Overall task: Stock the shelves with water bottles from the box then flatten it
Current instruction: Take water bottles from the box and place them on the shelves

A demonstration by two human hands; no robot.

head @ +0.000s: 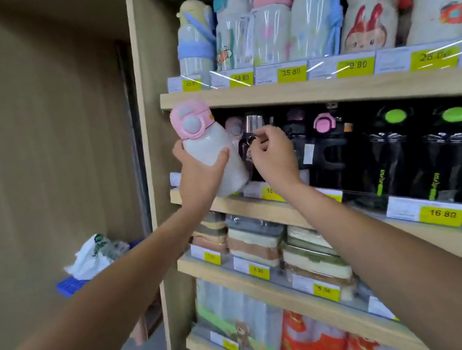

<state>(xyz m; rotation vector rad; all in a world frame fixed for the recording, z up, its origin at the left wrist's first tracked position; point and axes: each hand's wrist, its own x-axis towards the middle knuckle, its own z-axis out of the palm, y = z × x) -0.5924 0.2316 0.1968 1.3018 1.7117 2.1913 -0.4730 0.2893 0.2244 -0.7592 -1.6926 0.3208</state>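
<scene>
Pale wooden shelving (301, 95) fills the right side, four boards showing, each fronted by clear strips with yellow price tags (291, 73). Nearest the camera, two bare forearms reach up and in. The left hand (197, 176) wraps its fingers and thumb around one water bottle (211, 151), a smooth white body with a rounded pink lid, held tilted to the left at the left end of the second shelf (243, 207), its base just over the shelf's front edge. The right hand (273, 154), fingers curled, pinches a small metal ring (251, 140) on a dark item just behind that bottle; its body is hidden by both hands. Further along that shelf stand one black bottle with a pink lid (327, 143) and two black bottles with green lids (392, 152). Above, at least six pastel bottles (274, 26) stand in a row, some in glossy film, two in soft cloth sleeves. Below lie stacked flat boxes (255, 239), and lower still red packets (309, 341). Far left, against the plain tan wall (41, 142), a blue plastic basket (69, 286) holds a crumpled white bag (87, 257).
</scene>
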